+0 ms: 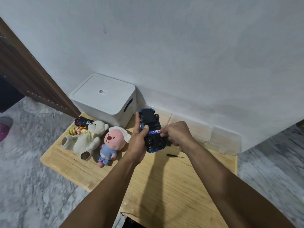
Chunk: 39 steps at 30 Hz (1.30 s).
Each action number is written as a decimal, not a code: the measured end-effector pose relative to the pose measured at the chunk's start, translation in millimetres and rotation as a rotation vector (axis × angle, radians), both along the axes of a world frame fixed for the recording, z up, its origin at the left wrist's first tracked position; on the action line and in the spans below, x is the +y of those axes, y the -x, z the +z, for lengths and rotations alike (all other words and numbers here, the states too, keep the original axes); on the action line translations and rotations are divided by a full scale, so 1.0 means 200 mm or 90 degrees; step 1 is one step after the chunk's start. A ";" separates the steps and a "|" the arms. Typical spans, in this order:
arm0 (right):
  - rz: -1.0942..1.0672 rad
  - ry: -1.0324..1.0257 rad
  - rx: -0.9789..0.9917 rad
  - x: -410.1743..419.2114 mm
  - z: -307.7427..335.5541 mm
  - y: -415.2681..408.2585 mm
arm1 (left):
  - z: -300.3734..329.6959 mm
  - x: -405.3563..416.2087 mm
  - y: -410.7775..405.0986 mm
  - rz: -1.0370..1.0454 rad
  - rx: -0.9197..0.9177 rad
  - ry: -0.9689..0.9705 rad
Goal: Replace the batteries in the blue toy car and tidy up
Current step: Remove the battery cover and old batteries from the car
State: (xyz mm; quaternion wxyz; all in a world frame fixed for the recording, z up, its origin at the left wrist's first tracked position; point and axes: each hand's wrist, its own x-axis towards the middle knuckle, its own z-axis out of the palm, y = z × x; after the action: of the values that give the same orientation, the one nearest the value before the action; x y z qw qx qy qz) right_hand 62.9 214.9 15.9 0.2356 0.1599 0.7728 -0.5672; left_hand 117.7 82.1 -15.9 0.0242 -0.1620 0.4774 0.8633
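Left hand wraps the blue toy car from its left side, thumb laid across the belly and forefinger stretched up along the flank, holding it upside down above the far middle of the wooden table. Right hand comes in from the right with its fingers curled, pinching the end of a battery that lies crosswise in the open bay.

That car looks like light, hard plastic, stiff enough to take a firm squeeze, though the wheels turn freely and the glossy body could slip, so I would say the flanks between the wheels are the place to hold it, as now. Small and smooth, the battery likely rolls if dropped; its ends are the sensible grip.

Nearer on the pale, grained table lies a thin black screwdriver, just right of the car. To the left sit a cream teddy bear and a pink-faced plush doll, with a white lidded box behind them against the white wall. Grey marbled floor surrounds the table.
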 end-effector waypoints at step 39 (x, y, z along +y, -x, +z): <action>-0.170 0.342 -0.126 0.11 -0.09 0.01 | -0.07 -0.05 -0.02 -0.051 -0.063 0.130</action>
State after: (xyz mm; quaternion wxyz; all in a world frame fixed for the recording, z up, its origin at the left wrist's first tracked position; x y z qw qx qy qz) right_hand 60.8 236.1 -2.0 0.2667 0.2466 0.5409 -0.7586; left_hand 122.6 71.2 -30.3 0.0659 -0.1867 0.5672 0.7994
